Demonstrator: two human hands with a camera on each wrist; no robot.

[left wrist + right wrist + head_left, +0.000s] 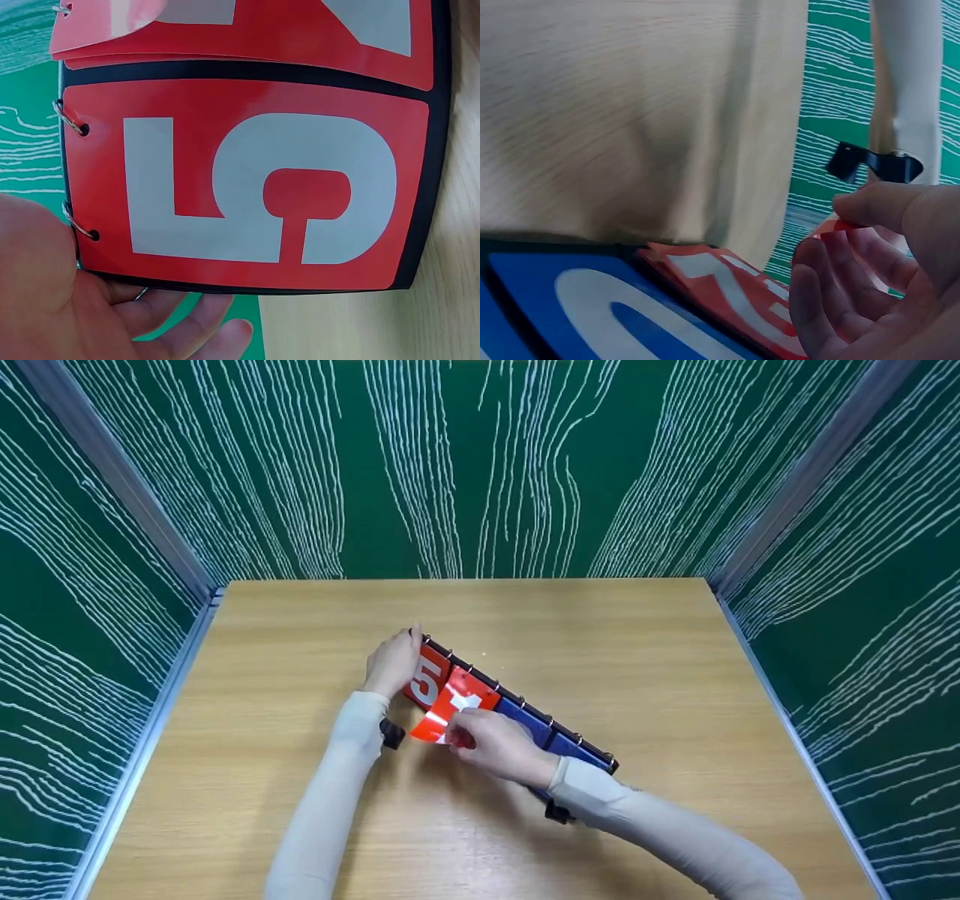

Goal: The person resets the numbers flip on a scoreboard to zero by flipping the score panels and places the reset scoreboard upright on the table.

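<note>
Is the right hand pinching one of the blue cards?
No, in the head view the right hand pinches a bent red card by its lower edge.

So the flip scoreboard is set diagonally on the table, left end farther back, left hand parked there, right hand mid-board; panels are stood behind, left and right.

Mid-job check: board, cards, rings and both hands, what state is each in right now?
Flip scoreboard: angled across the tabletop.
Red "5" card: down, number showing.
Second red card: lifted, bent.
Blue cards: down, partly hidden.
Metal rings: through the card holes.
Left hand: holding the scoreboard's red end.
Right hand: pinching the lifted card.
</note>
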